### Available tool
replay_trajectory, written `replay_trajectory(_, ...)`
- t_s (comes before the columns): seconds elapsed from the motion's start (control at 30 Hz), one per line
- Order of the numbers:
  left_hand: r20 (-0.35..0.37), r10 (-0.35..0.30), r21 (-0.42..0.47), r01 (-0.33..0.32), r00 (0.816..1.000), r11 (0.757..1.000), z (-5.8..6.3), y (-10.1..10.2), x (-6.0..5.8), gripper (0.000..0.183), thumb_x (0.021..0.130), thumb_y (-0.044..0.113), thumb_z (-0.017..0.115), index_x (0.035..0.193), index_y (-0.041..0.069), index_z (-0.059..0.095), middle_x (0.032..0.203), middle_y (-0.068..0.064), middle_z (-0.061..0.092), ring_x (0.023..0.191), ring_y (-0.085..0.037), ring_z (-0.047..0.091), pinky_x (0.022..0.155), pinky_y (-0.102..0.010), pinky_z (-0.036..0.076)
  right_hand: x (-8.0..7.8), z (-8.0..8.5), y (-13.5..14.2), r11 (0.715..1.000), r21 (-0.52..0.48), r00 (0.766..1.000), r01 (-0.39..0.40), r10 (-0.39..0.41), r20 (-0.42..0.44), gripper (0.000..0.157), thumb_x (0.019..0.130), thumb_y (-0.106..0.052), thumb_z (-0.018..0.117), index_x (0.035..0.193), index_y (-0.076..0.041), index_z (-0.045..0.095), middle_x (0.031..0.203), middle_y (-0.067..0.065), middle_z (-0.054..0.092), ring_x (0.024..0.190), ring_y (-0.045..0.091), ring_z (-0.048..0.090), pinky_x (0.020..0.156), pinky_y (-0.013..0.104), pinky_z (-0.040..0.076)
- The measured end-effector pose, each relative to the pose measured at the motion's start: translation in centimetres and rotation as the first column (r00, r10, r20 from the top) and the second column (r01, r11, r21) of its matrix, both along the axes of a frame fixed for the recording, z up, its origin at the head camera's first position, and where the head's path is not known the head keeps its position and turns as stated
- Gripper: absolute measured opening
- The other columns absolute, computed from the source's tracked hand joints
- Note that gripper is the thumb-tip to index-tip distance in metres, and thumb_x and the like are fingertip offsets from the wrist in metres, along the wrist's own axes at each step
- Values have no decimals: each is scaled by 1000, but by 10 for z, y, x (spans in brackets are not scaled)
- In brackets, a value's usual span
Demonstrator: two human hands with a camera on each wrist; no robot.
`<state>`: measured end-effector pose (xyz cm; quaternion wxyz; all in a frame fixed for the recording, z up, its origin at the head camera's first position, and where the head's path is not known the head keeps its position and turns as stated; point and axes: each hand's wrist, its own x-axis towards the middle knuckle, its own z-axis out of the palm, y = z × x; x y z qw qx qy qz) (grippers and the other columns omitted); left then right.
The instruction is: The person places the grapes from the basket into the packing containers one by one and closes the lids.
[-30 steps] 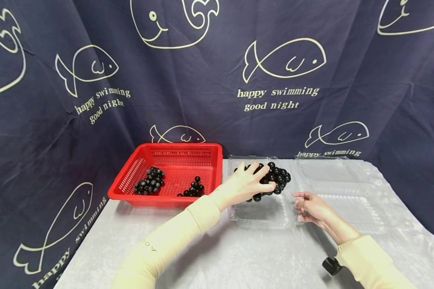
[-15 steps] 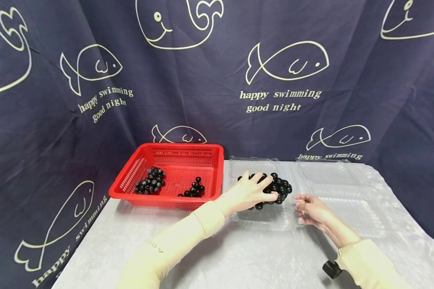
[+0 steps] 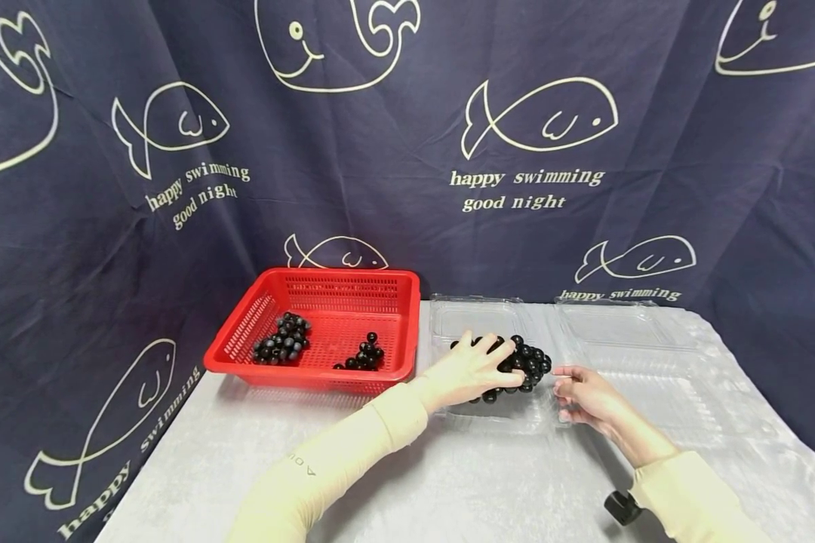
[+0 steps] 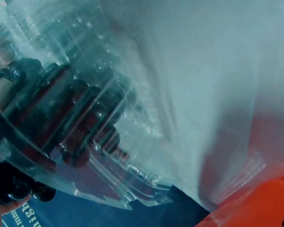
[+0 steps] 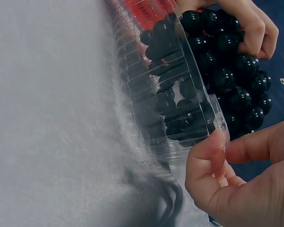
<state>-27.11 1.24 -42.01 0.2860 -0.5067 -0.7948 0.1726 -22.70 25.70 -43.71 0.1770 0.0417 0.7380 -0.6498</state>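
Note:
In the head view my left hand [image 3: 472, 373] grips a large bunch of black grapes [image 3: 533, 363] from above, its fingers spread over the berries. The bunch sits in or just over the base of an open clear plastic box [image 3: 509, 424], whose lid [image 3: 475, 313] lies folded back behind. Through the box wall [image 5: 139, 90] in the right wrist view, part of the bunch [image 5: 225, 78] shows inside, while some berries stand above the rim. My right hand [image 3: 587, 398] pinches the box's right rim between thumb and fingers. In the left wrist view the grapes [image 4: 19, 189] are partly behind clear plastic.
A red perforated basket [image 3: 346, 315] stands to the left, holding a dusky grape bunch [image 3: 281, 341] and a smaller black cluster [image 3: 363, 356]. Another open clear box [image 3: 652, 388] lies at the right. A dark blue printed curtain [image 3: 407, 204] hangs behind the table.
My left hand has brought the grape bunch down and nearer to me, over the box base. My right hand keeps its place at the rim. The head view has shifted slightly.

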Motion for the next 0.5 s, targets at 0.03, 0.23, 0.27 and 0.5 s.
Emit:
replay_trajectory(0.03,3,-2,-1,2,1000,1000,-1,1,0,38,91,26,55,122,45,45,140,-4,40,121,-26,44,82,-43,46,0,0,0,1000,-2,1000,0,0,2,56,86,5,43,136,13,18,85,1,48,67,8,46,57,23,48)
replay_trajectory(0.23,-3,-11,3,11,1000,1000,-6,2,1,39,89,28,58,122,46,46,139,-3,41,120,-25,44,80,-43,46,0,1,-1,1000,-13,1000,2,-1,9,57,86,6,45,135,12,18,85,2,46,67,9,46,57,24,48)
replay_trajectory(0.27,-3,-13,3,13,1000,1000,-7,1,1,39,89,28,58,122,46,46,138,-3,42,120,-25,44,79,-42,46,0,1,-1,1000,-10,1000,-1,1,8,57,86,6,45,135,12,18,84,2,46,68,9,46,57,24,48)
replay_trajectory(0.5,30,-44,-14,44,999,999,-12,-1,1,37,91,28,56,121,47,48,137,-2,42,120,-25,44,81,-45,47,0,0,-1,1000,9,1000,-1,1,-6,50,87,5,44,132,12,22,84,0,46,68,8,46,57,23,49)
